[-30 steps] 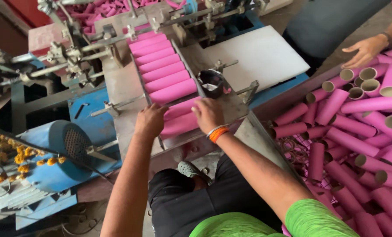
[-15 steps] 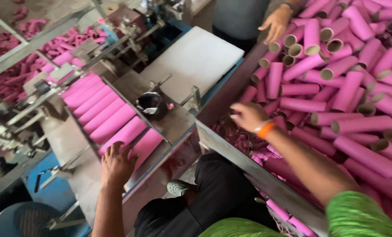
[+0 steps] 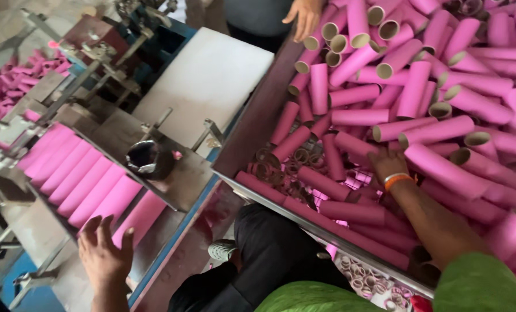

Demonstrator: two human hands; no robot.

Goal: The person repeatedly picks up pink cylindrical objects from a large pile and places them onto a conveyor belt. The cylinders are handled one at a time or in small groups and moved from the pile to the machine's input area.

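My left hand [image 3: 104, 251] hovers with fingers spread at the near end of the machine's feed tray [image 3: 171, 190], just below the last of a row of pink cardboard tubes [image 3: 84, 179] lying side by side. It holds nothing. My right hand [image 3: 388, 164], with an orange wristband, reaches palm down into a big heap of loose pink tubes [image 3: 420, 98] in a metal bin on the right. Its fingertips rest among the tubes and are partly hidden, so a grip does not show.
A black cup [image 3: 148, 159] sits on the tray beside the tube row. A white flat panel [image 3: 206, 81] lies behind it. The bin's metal rim [image 3: 327, 231] runs diagonally. Small cardboard rings [image 3: 281, 170] lie at the bin's corner. Another person's hand [image 3: 304, 17] touches tubes at the top.
My right hand has left the tube row and swung right into the bin's heap. My left hand has pulled back off the row. The view has turned to the right.
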